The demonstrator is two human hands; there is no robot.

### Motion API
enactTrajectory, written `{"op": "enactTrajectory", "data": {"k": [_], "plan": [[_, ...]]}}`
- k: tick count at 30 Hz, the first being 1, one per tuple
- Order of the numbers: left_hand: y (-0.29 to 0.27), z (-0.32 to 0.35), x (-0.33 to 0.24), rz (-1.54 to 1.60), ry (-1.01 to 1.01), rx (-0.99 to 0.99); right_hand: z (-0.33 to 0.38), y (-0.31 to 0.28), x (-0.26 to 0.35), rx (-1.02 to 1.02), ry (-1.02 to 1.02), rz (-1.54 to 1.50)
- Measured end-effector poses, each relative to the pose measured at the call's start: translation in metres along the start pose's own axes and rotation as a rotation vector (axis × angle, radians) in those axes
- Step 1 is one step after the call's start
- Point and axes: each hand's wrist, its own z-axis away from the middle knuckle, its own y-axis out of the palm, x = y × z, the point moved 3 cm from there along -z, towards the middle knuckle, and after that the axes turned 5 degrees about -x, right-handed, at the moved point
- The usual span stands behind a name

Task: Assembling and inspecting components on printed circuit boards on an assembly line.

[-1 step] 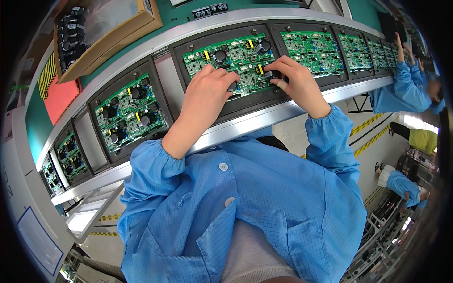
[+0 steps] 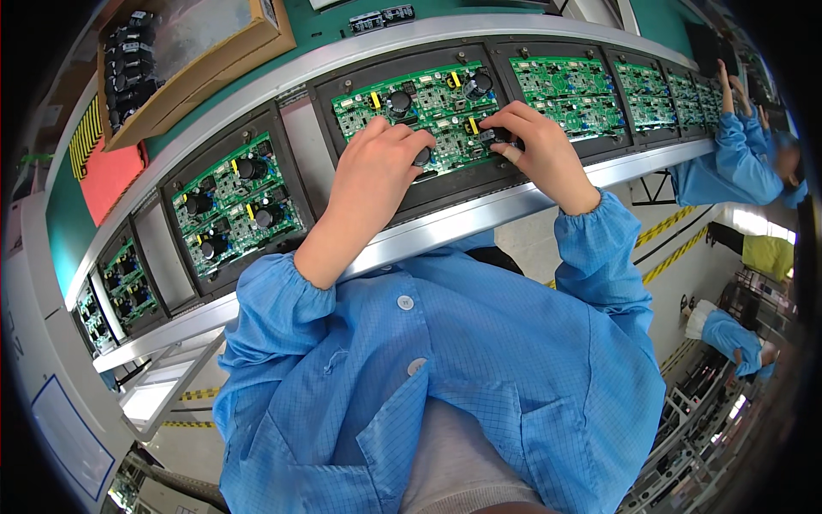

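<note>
Both my hands are over a green circuit board [image 2: 447, 130] that sits in a black frame. My right hand [image 2: 541, 152] is closed, with thumb and fingers pinching a black cylindrical capacitor [image 2: 494, 135] at the board's right part. My left hand [image 2: 377, 168] is curled at the lower left of the same board. Its fingertips are on another black capacitor [image 2: 421, 157], partly hidden under them. Two more upright capacitors, one at the upper left [image 2: 399, 104] and one at the upper right [image 2: 479, 84], stand on the far half of the board.
A metal-railed line carries more framed boards; the left board [image 2: 235, 206] bears large capacitors. A cardboard box [image 2: 201, 81] of black capacitors stands at the far left, by a red sheet [image 2: 113, 184]. Loose capacitors [image 2: 382, 19] lie beyond the rail. A co-worker in blue [image 2: 728, 158] is at the right.
</note>
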Motion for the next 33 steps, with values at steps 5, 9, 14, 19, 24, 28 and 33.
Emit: {"op": "enactTrajectory", "data": {"k": [5,9,14,19,24,28,33], "plan": [[0.0,0.0,0.0,-0.003,-0.004,0.014,-0.001,-0.001,-0.001,-0.002,-0.02,0.0],[0.0,0.0,-0.001,-0.002,-0.011,0.015,-0.002,-0.002,0.001,-0.006,-0.032,0.004],[-0.001,0.0,-0.001,-0.005,-0.02,0.018,-0.001,-0.001,0.0,0.003,-0.009,0.034],[0.001,0.001,0.002,0.014,-0.01,-0.011,-0.004,0.001,-0.001,0.021,0.005,0.036],[0.0,0.0,-0.001,0.021,-0.007,-0.012,-0.003,-0.005,-0.001,0.038,-0.085,0.107],[0.0,0.004,0.002,0.004,-0.011,-0.018,-0.026,-0.032,0.003,0.05,-0.129,0.072],[-0.002,0.005,-0.001,0.023,0.01,-0.014,-0.105,-0.105,-0.031,-0.277,-0.064,0.098]]}}
